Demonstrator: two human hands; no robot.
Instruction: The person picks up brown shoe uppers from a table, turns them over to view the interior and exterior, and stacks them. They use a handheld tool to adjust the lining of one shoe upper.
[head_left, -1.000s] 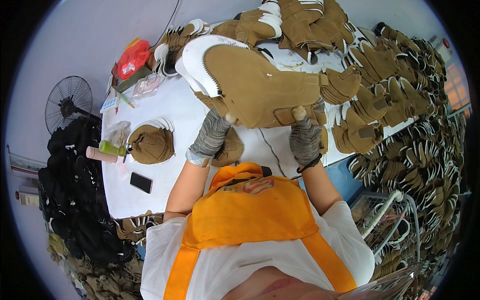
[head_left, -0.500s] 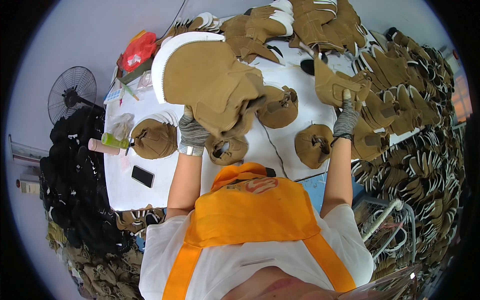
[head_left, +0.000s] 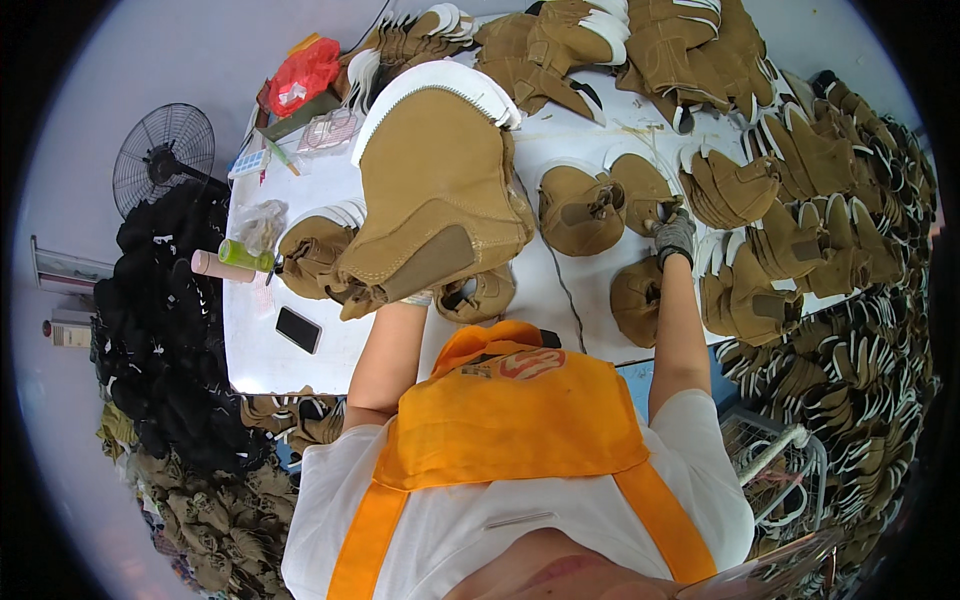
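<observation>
My left hand [head_left: 420, 298] holds up a thick brown boot upper [head_left: 435, 150] with a white toothed toe edge. More brown layers show along its side, and it hides most of that hand. In a grey knit glove, my right hand [head_left: 675, 236] grips the near end of another brown upper [head_left: 637, 186] at the table's middle right. This one stands beside a rounded brown upper [head_left: 580, 208]. Close to my right wrist is a further upper [head_left: 636, 300]. Just right of my left wrist sits another upper [head_left: 478, 295].
Stacks of uppers line the white table's [head_left: 350, 365] back and right side. On the left lie a phone [head_left: 298, 330], a green cup [head_left: 245, 256] and a brown upper stack [head_left: 312, 255]. A fan [head_left: 165, 160] stands beyond. A dark cord [head_left: 560, 290] crosses the tabletop.
My right hand has moved its upper leftward and down beside the rounded one. My left hand has turned the large upper, so its side panel now faces me.
</observation>
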